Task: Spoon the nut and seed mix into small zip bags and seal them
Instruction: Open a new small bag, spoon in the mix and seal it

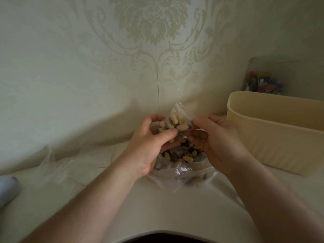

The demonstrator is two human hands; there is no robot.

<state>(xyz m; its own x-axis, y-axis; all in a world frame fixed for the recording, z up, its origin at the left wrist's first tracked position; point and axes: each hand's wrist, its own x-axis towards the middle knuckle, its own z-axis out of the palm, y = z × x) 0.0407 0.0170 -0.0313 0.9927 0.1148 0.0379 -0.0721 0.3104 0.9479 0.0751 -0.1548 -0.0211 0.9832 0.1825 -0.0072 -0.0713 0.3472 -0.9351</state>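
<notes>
Nearest, a large crumpled clear plastic bag of nut and seed mix [177,165] lies on the pale cream worktop [157,207], mid-surface. Above it, the left hand [150,146] curls its fingers and thumb round a small clear zip bag with a red seal line [177,120], filled with peanuts. The right hand [215,139] pinches that bag's right edge. Farther right, toward the wall edge, stands a cream plastic tub [273,137].

Bare forearms, left hand [149,146], right hand [216,142], sleeveless

Cream tub [273,137], damask-patterned wallpaper [154,32]
</notes>
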